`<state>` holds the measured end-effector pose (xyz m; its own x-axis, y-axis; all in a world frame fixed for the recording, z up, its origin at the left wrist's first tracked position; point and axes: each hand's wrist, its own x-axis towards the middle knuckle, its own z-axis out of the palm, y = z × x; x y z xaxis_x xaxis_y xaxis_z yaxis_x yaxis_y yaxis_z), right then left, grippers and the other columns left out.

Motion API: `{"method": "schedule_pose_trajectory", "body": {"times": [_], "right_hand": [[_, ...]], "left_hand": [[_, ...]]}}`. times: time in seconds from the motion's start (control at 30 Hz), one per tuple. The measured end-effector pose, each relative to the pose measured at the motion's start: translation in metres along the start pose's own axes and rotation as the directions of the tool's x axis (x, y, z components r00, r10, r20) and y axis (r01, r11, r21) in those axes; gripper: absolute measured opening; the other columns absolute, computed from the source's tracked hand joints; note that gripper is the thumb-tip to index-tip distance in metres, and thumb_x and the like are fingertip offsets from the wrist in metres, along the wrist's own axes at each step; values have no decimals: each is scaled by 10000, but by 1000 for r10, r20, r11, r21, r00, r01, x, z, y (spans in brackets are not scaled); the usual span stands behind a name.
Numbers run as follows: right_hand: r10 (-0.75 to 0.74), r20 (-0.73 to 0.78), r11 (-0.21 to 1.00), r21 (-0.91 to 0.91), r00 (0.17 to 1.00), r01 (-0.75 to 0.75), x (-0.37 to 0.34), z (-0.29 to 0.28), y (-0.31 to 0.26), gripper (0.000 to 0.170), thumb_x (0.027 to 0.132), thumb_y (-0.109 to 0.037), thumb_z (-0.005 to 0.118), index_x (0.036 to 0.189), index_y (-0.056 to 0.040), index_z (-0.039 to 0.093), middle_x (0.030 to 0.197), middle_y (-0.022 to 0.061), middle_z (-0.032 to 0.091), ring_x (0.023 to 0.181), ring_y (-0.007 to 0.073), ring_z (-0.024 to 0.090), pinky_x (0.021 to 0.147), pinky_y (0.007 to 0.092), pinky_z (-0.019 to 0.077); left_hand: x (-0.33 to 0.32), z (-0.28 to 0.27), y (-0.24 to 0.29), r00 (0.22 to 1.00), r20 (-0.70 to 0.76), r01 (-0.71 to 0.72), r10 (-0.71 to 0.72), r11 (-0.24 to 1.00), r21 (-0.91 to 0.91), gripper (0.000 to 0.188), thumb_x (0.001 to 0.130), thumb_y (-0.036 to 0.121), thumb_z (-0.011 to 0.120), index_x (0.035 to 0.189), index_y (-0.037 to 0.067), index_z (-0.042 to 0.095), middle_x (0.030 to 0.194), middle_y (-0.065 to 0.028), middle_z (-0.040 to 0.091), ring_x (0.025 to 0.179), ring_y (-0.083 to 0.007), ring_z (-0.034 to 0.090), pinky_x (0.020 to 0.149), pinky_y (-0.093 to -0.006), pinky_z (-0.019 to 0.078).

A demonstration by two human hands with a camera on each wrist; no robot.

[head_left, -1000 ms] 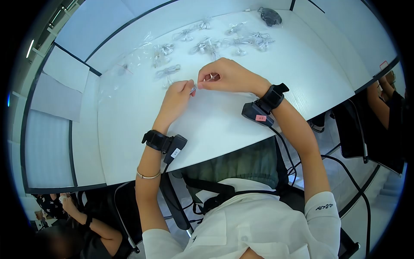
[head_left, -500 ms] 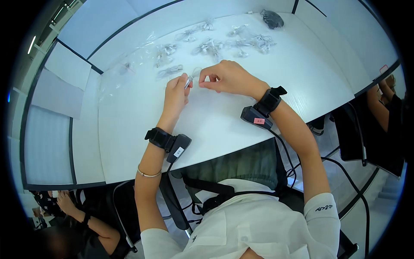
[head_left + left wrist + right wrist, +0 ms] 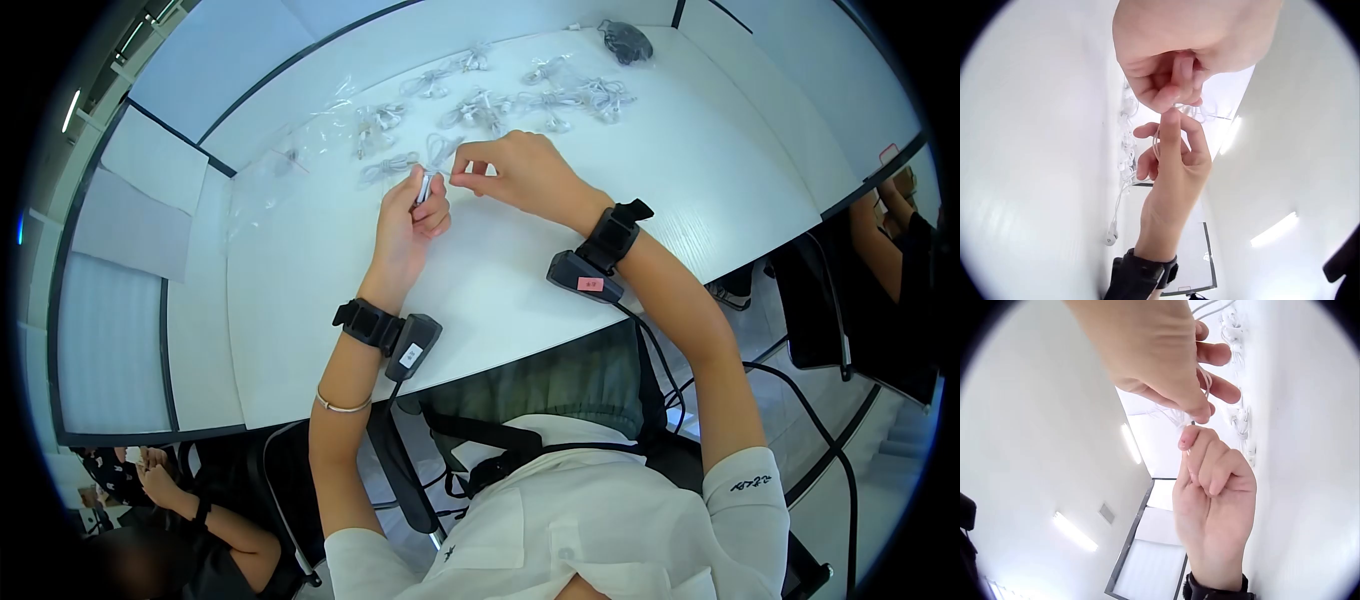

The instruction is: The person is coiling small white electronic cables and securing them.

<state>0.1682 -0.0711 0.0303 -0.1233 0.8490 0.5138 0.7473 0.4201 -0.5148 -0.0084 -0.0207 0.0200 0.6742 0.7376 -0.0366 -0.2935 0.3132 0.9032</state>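
Observation:
A coiled white earphone cable lies in the curled fingers of my left hand. Its loose loop sticks out beyond the fingertips. Close on the right, my right hand pinches with thumb and index finger at the coil's near side, its other fingers bent loosely. Both sets of fingertips almost meet in the left wrist view, where a white strand runs past the right thumb. In that view a white earbud shows below the cords. What exactly the right fingertips pinch, I cannot tell.
Several bundled white cables lie across the back of the white table. Clear plastic bags are at the back left, a dark bundle at the back right. Upright panels border the table.
The left hand has turned palm-up, showing the coil in its fingers. Fingertips drew apart, then the right hand came back left toward the coil, whose loop now stands out farther away.

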Motion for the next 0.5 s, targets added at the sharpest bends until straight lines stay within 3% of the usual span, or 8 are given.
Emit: {"method": "schedule_pose_trajectory", "body": {"times": [0.1,0.2,0.3,0.4,0.5], "right_hand": [[99,51,989,105,994,-104,1,-5,-7,142,827,-276,596,818,-138,628,603,3,628,549,168,587,511,302,429],[144,99,967,198,985,-161,2,-12,-9,149,821,-278,604,806,-132,632,593,-5,621,523,135,556,495,279,398],[131,131,942,291,983,-164,1,-14,-3,146,810,-277,619,815,-133,647,588,-11,618,511,109,529,490,259,372],[73,145,904,409,987,-127,0,-11,3,146,808,-200,655,819,-56,634,606,16,595,538,66,550,488,214,348],[36,155,921,377,987,-93,1,-7,5,135,800,-181,664,818,-52,626,619,18,583,558,64,566,497,213,350]], "left_hand": [[-2,4,3,1000,11,-7,7,997,-73,328,971,307,380,776,60,473,546,73,258,480,-51,234,490,-220,251],[-4,4,6,997,75,9,-7,1000,-20,343,970,321,372,760,69,470,535,71,261,471,-53,238,483,-227,253],[-5,5,11,998,64,12,-24,982,190,362,966,329,371,713,83,452,524,68,258,456,-58,242,469,-236,248],[-2,-3,12,991,119,29,-62,965,262,389,941,347,411,644,97,420,517,61,259,439,-63,235,468,-244,265],[0,-10,11,979,161,77,-121,963,259,387,933,337,404,618,115,376,518,66,240,434,-62,221,459,-245,252]]}}
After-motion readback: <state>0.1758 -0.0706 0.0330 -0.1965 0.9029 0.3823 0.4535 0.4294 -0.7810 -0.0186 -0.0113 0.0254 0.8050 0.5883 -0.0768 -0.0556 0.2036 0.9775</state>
